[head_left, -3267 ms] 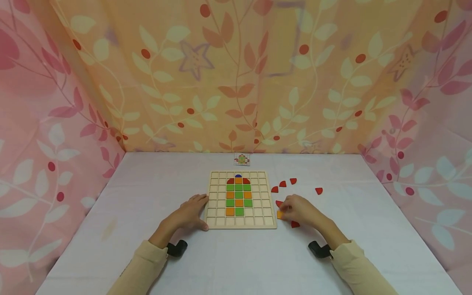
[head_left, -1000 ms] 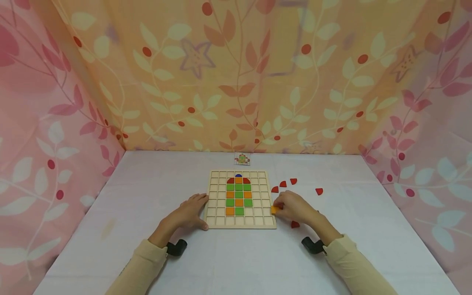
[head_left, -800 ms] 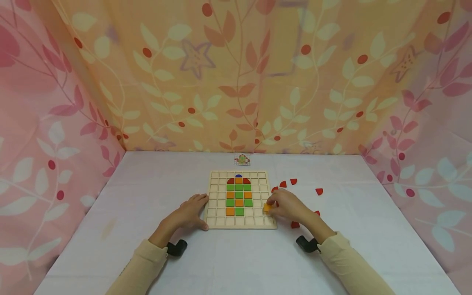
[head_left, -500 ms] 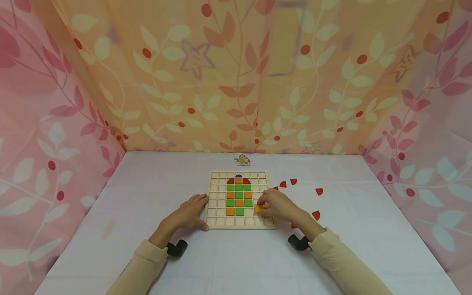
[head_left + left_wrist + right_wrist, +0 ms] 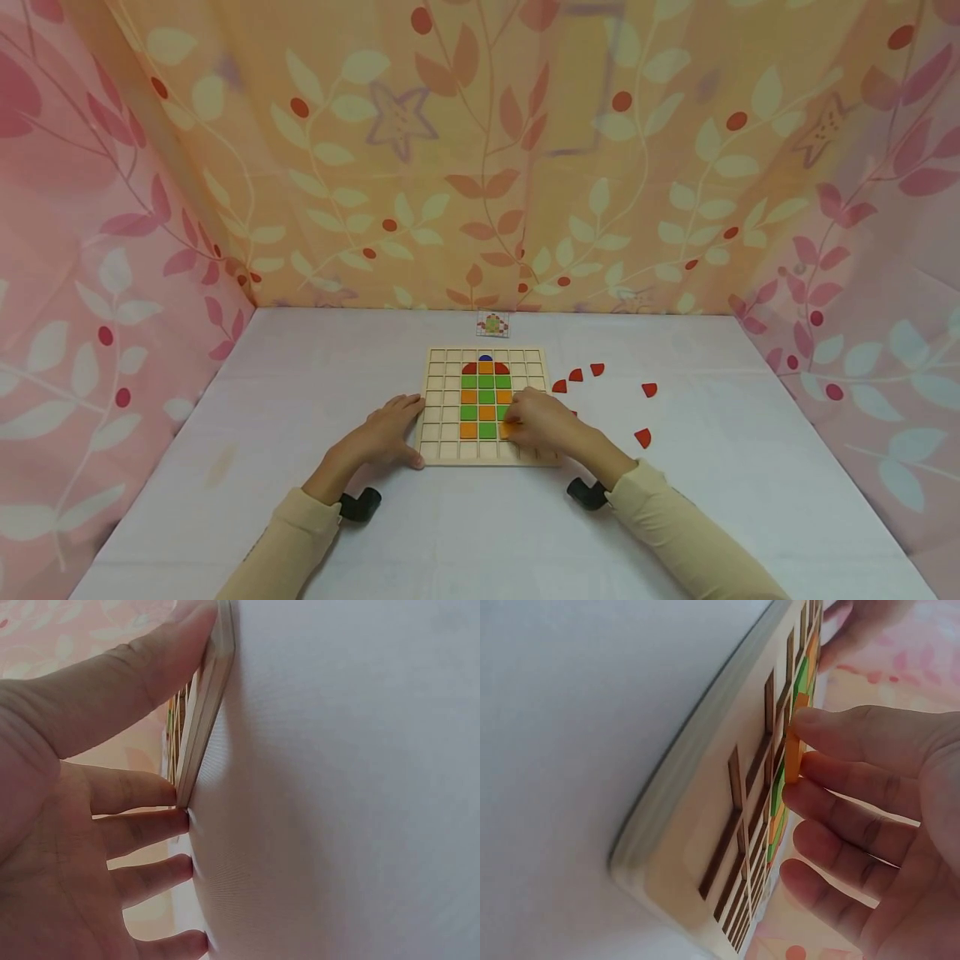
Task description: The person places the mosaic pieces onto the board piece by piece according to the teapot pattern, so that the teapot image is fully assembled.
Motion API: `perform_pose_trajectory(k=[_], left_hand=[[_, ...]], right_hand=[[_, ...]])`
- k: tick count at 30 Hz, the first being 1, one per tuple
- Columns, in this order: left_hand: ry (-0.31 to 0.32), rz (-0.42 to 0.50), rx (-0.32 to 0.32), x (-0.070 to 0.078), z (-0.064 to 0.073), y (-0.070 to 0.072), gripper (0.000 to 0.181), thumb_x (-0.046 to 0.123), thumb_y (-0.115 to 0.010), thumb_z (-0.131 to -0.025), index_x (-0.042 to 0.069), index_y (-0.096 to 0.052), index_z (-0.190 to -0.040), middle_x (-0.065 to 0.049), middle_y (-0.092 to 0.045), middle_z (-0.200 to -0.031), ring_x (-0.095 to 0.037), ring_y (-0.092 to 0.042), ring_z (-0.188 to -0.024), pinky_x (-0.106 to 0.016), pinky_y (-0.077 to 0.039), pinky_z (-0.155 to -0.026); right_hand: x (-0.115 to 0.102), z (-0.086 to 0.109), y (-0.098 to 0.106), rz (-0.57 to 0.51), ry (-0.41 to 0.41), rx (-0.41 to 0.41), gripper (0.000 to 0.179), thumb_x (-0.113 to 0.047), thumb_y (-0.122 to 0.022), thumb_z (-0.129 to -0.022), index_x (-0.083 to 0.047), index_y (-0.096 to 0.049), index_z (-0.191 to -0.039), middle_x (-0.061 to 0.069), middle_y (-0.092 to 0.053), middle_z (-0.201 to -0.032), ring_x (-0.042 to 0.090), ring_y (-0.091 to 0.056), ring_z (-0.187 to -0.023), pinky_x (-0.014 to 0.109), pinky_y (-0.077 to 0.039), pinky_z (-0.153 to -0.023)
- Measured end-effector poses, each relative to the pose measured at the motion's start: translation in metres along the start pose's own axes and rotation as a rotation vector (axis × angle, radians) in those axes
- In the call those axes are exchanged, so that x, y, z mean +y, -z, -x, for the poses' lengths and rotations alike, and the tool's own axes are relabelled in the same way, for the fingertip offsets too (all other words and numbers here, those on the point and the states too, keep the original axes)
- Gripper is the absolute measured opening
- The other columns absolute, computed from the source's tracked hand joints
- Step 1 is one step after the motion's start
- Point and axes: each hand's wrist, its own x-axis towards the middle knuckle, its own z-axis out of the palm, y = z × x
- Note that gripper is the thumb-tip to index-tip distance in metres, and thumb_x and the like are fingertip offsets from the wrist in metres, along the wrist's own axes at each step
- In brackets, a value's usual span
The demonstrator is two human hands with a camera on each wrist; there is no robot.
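Tiles (image 5: 487, 382) on board (image 5: 450, 412), card (image 5: 492, 324) behind it

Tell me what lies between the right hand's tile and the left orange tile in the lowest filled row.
One green tile, set in the board; the head view shows it.

The wooden grid board (image 5: 441, 431) lies flat, its middle columns bearing green and orange square tiles (image 5: 486, 382), two red quarter-round tiles (image 5: 468, 368) and, topmost, a blue half-round tile (image 5: 485, 358). Another orange square tile (image 5: 792, 754) is pinched at the cell right of the lowest green one; whether it touches the board is unclear.
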Motion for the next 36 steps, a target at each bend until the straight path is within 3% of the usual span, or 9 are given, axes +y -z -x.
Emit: perform_pose_trajectory(k=[12,21,29,36], left_hand=[[0.004,0.000,-0.001,0.000,0.000,0.000,0.099,0.027,-0.088,-0.069,0.000,-0.036,-0.148,-0.019,-0.033,-0.156,-0.040,-0.024,-0.147,-0.062,-0.025,-0.114],[0.005,0.004,0.001,0.000,0.000,0.000,0.099,0.027,-0.088,-0.069,0.001,-0.036,-0.149,-0.018,-0.032,-0.157,-0.040,-0.022,-0.148,-0.062,-0.024,-0.115],[0.010,0.010,-0.001,0.001,0.001,0.001,0.099,0.026,-0.088,-0.069,0.000,-0.035,-0.149,-0.019,-0.033,-0.157,-0.040,-0.023,-0.147,-0.061,-0.024,-0.115],[0.010,0.007,-0.004,0.001,0.000,0.000,0.100,0.027,-0.088,-0.069,0.000,-0.035,-0.149,-0.018,-0.032,-0.157,-0.040,-0.023,-0.148,-0.061,-0.024,-0.115]], right_hand=[[-0.002,-0.001,-0.003,0.057,0.036,0.007,0.015,-0.019,-0.076,-0.083,-0.013,-0.078,-0.097,-0.001,-0.067,-0.093,0.014,-0.053,-0.088,0.029,-0.052,-0.079],[-0.002,-0.001,-0.001,0.066,0.062,0.006,0.015,-0.019,-0.075,-0.084,-0.011,-0.078,-0.097,0.000,-0.068,-0.091,0.014,-0.054,-0.088,0.028,-0.052,-0.080],[-0.004,-0.002,0.000,0.033,0.024,-0.014,0.016,-0.020,-0.075,-0.085,-0.011,-0.078,-0.098,0.001,-0.068,-0.093,0.015,-0.055,-0.091,0.030,-0.053,-0.083],[0.006,-0.003,0.002,-0.017,0.034,-0.042,0.015,-0.024,-0.074,-0.086,-0.015,-0.078,-0.097,-0.005,-0.065,-0.089,0.011,-0.051,-0.085,0.025,-0.049,-0.076]])
